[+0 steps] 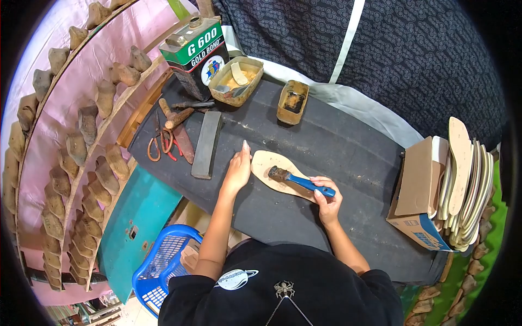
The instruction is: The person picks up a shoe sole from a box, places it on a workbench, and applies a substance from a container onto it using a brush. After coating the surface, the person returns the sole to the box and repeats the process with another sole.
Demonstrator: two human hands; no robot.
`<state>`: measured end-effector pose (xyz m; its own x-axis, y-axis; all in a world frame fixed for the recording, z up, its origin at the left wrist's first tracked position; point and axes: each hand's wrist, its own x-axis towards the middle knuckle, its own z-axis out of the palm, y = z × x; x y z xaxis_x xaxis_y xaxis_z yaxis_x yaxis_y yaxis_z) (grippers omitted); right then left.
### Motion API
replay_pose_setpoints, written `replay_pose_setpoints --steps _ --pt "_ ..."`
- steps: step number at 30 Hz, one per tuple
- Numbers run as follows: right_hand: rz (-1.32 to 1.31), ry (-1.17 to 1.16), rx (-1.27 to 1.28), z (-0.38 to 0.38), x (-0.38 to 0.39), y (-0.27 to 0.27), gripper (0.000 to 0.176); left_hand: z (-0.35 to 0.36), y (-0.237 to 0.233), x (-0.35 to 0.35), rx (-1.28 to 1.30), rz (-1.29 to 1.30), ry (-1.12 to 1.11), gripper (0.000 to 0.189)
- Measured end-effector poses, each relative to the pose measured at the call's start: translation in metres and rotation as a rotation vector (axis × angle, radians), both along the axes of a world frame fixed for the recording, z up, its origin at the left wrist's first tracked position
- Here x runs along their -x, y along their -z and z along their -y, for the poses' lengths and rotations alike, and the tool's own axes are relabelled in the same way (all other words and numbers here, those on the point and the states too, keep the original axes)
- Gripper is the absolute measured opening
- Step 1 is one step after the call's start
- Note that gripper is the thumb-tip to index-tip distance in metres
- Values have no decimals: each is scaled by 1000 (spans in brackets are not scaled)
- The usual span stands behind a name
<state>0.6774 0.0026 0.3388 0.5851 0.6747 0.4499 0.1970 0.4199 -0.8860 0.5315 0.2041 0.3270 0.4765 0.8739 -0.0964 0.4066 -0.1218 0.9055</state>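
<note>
A tan insole (265,164) on the table (359,187) was seemingly steadied by the left hand (237,169), straight-fingered and empty at its edge, while a blue-handled brush (299,181) was pinched in the right hand (328,201), bristles (278,174) angled onto it.

Pink sheeting (117,41), wooden shelves (130,96), dark patterned cloth (424,70), black-topped table (370,168), teal panel (144,201)
</note>
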Motion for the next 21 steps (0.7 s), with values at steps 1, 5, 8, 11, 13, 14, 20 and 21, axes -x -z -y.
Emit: replay_pose_setpoints --steps 1,5,8,11,13,14,20,21 --pt "-124 -31 -8 0 0 3 14 -2 2 0 39 35 -8 71" --pt "-402 -102 -69 -6 -2 10 13 -11 13 -1 119 39 -15 73" --pt "-510 -147 -99 -5 -7 12 13 -2 -16 1 263 101 51 70" --pt "-505 -129 -82 -5 -6 11 16 -9 -5 7 285 179 164 50" --pt "-492 -112 -67 -5 -4 9 18 -3 -8 8 286 276 181 30" --pt "-491 -119 -66 -4 -4 8 17 -4 -7 10 289 277 178 30" --pt "-200 -83 -15 0 0 -5 15 -12 10 23 258 291 202 23" --pt "-38 -75 -7 1 0 -8 13 -13 11 23 265 321 209 23"
